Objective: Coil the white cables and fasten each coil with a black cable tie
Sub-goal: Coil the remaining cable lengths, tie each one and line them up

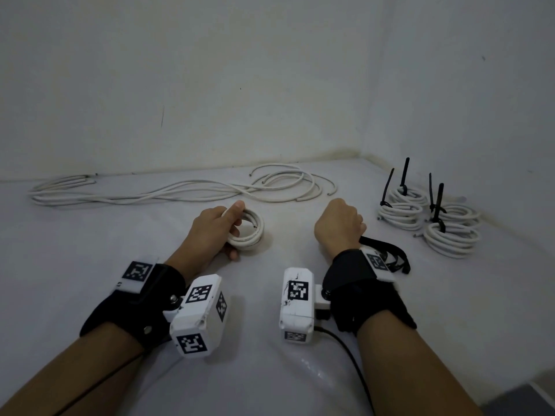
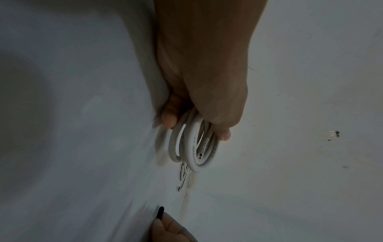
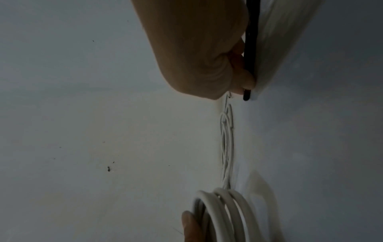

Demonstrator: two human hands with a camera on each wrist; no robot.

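Note:
My left hand [image 1: 220,228] grips a small coil of white cable [image 1: 250,232] that stands tilted on the white surface; the left wrist view shows thumb and fingers round the coil [image 2: 194,147]. My right hand [image 1: 341,225] is curled round a black cable tie [image 3: 249,54], whose tip pokes out past the fingers. More black ties [image 1: 387,255] lie in a loose pile just right of that wrist. The coil's loops [image 3: 225,212] appear at the bottom of the right wrist view. The hands are a short way apart.
Long loose white cables [image 1: 186,189] lie stretched along the back by the wall. Several finished coils [image 1: 429,219] with black ties sticking up sit at the right near the corner. A black lead [image 1: 357,364] trails from the right wrist camera.

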